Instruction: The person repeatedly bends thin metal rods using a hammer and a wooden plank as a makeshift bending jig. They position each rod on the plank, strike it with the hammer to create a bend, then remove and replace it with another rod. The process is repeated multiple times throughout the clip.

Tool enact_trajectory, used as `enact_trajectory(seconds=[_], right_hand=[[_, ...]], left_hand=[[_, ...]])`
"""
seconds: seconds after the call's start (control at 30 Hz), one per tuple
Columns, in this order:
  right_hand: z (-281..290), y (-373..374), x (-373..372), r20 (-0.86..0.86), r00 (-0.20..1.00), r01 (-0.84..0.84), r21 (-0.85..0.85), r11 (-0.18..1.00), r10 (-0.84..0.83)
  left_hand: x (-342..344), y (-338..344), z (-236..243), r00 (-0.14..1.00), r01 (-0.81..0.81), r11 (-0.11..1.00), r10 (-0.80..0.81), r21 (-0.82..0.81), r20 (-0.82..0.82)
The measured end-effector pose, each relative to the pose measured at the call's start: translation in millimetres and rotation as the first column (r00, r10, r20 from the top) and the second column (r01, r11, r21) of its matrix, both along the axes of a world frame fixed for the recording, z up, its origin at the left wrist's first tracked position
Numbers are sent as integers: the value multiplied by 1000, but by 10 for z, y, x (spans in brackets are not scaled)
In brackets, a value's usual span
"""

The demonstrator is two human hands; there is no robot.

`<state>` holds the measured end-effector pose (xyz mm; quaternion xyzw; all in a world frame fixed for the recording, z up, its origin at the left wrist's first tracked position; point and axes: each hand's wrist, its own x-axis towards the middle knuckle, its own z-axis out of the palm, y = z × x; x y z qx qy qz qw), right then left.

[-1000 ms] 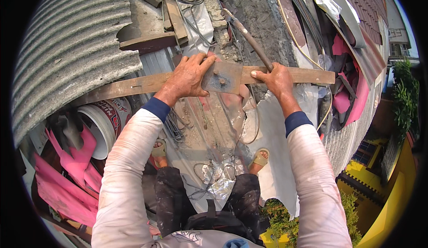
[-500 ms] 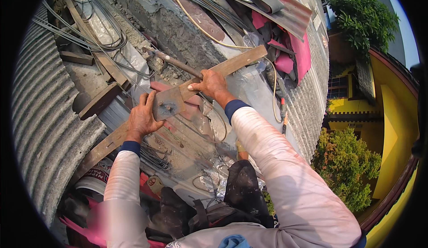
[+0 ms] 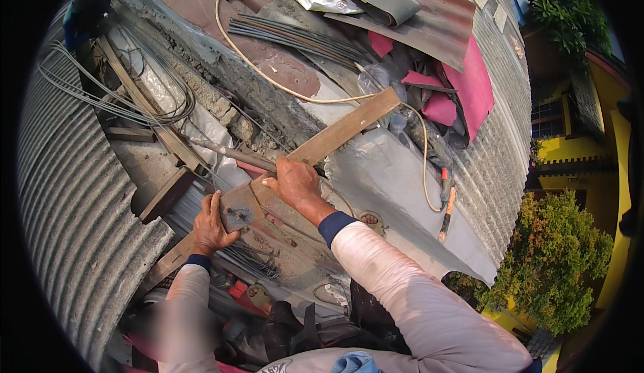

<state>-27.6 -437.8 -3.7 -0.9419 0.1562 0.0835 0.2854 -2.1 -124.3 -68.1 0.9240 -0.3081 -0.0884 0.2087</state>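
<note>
A long wooden plank (image 3: 345,128) runs diagonally under both hands, with a square wooden piece (image 3: 240,213) lying against it near its middle. Grey, cement-like smears mark that square face. My left hand (image 3: 212,229) is closed on the plank beside the square piece, its fingers along the piece's left edge. Farther up the plank, my right hand (image 3: 295,184) wraps over the wood, thumb pointing left. A brown rod (image 3: 231,153) reaches from the left up to this hand; whether the fingers hold it too is hidden.
Corrugated roofing sheets (image 3: 80,219) rise at the left. Coiled wire (image 3: 168,108), dark rods (image 3: 295,37) and a pale cable (image 3: 268,88) lie beyond the hands. Pink sheet scraps (image 3: 473,98) are heaped at upper right. An orange-handled tool (image 3: 447,215) rests near the roof's right edge.
The view has shifted, so the roof appears lower and the yellow house farther right. Both hands keep their hold on the plank. A dark shape has come into view at upper left.
</note>
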Motion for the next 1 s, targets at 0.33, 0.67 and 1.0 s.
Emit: enact_trajectory(seconds=[0.33,0.67,1.0], right_hand=[[5,-263,90,52,994,84,195,977,-96],[35,-884,544,50,850,526,-24,850,-525],[-147,-840,541,49,900,436,-124,891,-434]], left_hand=[[8,21,-40,999,22,999,-23,33,27],[42,-7,23,1000,9,1000,-9,17,-6],[26,85,-44,999,3,1000,-2,19,-42]])
